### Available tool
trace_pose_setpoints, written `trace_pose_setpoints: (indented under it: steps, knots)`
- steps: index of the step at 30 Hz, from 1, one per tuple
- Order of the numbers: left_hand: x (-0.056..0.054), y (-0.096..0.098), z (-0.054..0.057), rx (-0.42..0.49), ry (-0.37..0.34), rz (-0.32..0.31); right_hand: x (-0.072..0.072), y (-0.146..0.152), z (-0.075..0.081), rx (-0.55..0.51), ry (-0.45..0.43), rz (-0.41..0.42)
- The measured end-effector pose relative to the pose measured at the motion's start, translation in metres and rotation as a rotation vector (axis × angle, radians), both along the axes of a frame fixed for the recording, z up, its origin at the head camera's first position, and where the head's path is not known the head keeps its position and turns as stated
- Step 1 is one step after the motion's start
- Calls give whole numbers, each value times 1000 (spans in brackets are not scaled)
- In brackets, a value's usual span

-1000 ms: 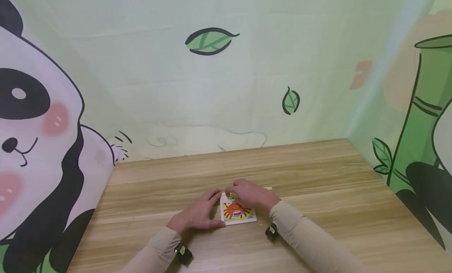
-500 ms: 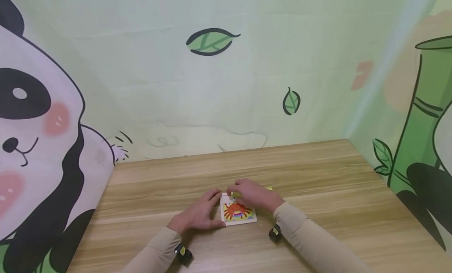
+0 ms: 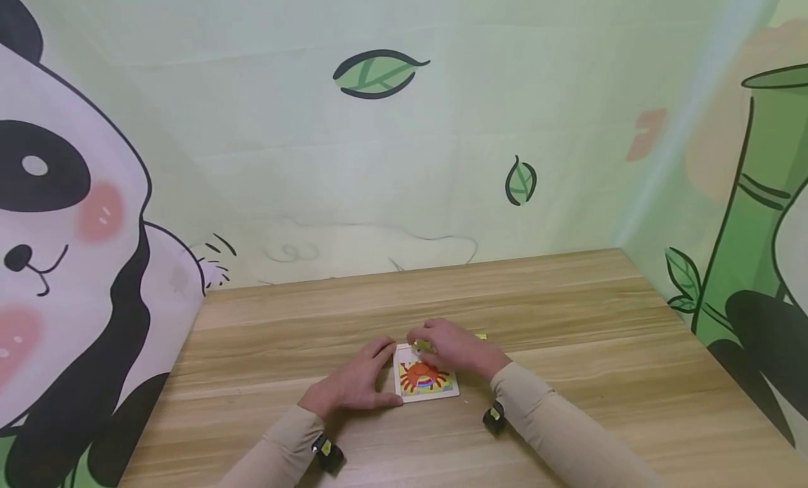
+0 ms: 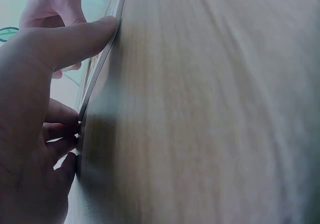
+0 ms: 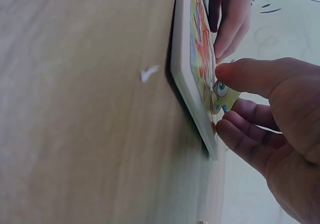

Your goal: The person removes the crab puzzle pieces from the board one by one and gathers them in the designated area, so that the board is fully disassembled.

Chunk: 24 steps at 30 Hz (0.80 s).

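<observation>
A flat crab picture puzzle (image 3: 426,379) with a white frame lies on the table. At its left side is my left hand (image 3: 356,381), the thumb against the near corner and the fingertips along the far part of that edge. Over the puzzle's far right part, my right hand (image 3: 457,348) pinches a small yellow-green puzzle piece (image 5: 227,96) with an eye printed on it. The piece is tilted, its lower edge close to the puzzle's surface; whether it touches is unclear. My right hand hides the puzzle's upper right.
Beyond my right hand, a yellow thing (image 3: 482,336) shows partly on the wooden table (image 3: 555,306). A small white scrap (image 5: 148,73) lies beside the puzzle's near edge. A wall sheet (image 3: 284,158) printed with pandas and leaves rises behind the table.
My right hand has shifted slightly right, and more of the yellow-green piece shows beneath its fingers. My left hand and the puzzle stay in place.
</observation>
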State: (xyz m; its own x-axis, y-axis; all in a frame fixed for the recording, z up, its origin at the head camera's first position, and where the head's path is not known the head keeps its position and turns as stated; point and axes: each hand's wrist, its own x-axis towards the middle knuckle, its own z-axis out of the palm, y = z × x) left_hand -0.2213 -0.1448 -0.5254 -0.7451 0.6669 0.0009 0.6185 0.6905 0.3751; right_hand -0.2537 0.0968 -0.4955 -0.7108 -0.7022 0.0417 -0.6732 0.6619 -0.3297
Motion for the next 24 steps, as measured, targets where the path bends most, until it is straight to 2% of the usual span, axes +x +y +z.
trace_pose_setpoints:
  steps: [7, 24]
  knots:
    - [1, -1, 1, 8, 14, -4, 1, 1, 1, -25, -6, -26]
    - [1, -1, 2, -8, 13, -1, -3, 4, -3, -48, -26, -1]
